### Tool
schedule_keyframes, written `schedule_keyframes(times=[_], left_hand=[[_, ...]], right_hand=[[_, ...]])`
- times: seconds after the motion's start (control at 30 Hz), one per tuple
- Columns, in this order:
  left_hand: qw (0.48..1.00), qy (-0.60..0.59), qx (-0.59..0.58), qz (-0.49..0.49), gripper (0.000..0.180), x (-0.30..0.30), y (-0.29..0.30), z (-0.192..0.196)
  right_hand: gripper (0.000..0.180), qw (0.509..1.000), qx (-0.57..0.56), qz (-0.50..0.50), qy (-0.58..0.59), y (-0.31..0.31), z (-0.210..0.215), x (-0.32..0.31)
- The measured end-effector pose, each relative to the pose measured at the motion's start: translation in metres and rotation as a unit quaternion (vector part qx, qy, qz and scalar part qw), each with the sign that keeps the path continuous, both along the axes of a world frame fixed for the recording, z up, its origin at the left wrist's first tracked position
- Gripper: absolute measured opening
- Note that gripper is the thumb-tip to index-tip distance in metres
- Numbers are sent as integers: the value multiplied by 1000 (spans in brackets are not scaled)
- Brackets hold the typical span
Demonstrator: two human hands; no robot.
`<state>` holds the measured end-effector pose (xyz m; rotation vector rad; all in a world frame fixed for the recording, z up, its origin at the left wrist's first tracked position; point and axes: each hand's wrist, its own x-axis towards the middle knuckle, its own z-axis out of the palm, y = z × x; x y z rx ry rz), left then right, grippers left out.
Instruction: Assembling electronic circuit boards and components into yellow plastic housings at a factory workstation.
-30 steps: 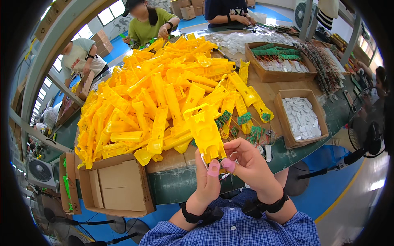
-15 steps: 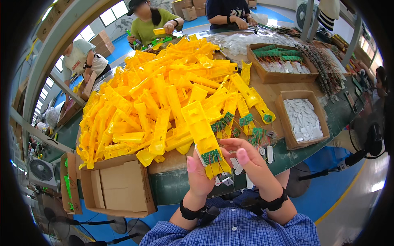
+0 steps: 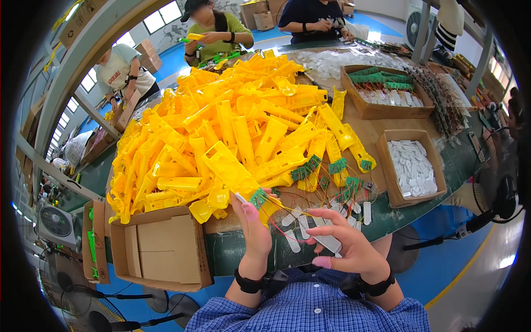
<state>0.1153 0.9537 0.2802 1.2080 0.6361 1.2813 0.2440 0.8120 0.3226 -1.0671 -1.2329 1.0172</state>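
My left hand (image 3: 253, 232) holds a long yellow plastic shell (image 3: 228, 170) by its near end, above the table's front edge. A small green circuit board (image 3: 258, 198) sits at that end of the shell. Thin red and yellow wires run from the board toward my right hand (image 3: 351, 246). Between its thumb and fingers, that hand grips a flat whitish rectangular piece (image 3: 327, 242). Several loose white strips (image 3: 292, 241) lie on the table beneath and between my hands.
A large heap of yellow shells (image 3: 182, 149) covers the table's middle. An open cardboard box (image 3: 160, 276) stands at the near left. On the right are a box of white pieces (image 3: 412, 169) and a box with green boards (image 3: 384, 88). Wired boards (image 3: 349, 189) lie nearby. Co-workers stand across the table.
The shell has swung left and tilted in my left hand. My right hand has come away from it to the right, with the whitish piece now in its fingers and wires stretched between.
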Motion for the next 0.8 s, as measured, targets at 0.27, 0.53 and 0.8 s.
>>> schedule_keyframes(times=[0.27,0.53,0.8], left_hand=[[993,88,4,-77,63,-17,10,-16],[941,110,56,-316,80,-17,-17,-12],[909,153,91,-377,80,-19,-21,-6]], right_hand=[[33,983,78,-146,-75,-3,13,6],[38,936,218,-255,109,16,19,9],[27,960,82,-216,160,20,5,15]])
